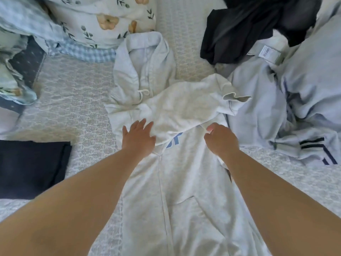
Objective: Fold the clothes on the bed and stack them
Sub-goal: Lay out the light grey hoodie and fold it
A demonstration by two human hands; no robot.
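**Two hands on a pale hoodie**

A pale grey hoodie (184, 191) lies flat on the bed (73, 100), right under both arms. Its hood (142, 71) points away from the person, and its bottom edge runs out of the picture.

One sleeve (184, 108) is folded across the chest. The left hand (138, 139) lies on the near edge of that sleeve. It is open and flat, with the fingers spread, and it holds nothing. The right hand (221, 141) is just beside it, on the hoodie's other side. It is curled almost into a fist and seems to pinch a bit of the cloth.

The sleeve covers most of some blue letters (174, 140), so they cannot be read.

To the left lies a dark folded piece (31, 169), partly cut off by the picture's edge. To the right is a heap of pale clothes (304, 100) with dark stripes, and some black clothes (249, 28) lie behind it. A flowery blanket (96, 21) is bunched at the far left.
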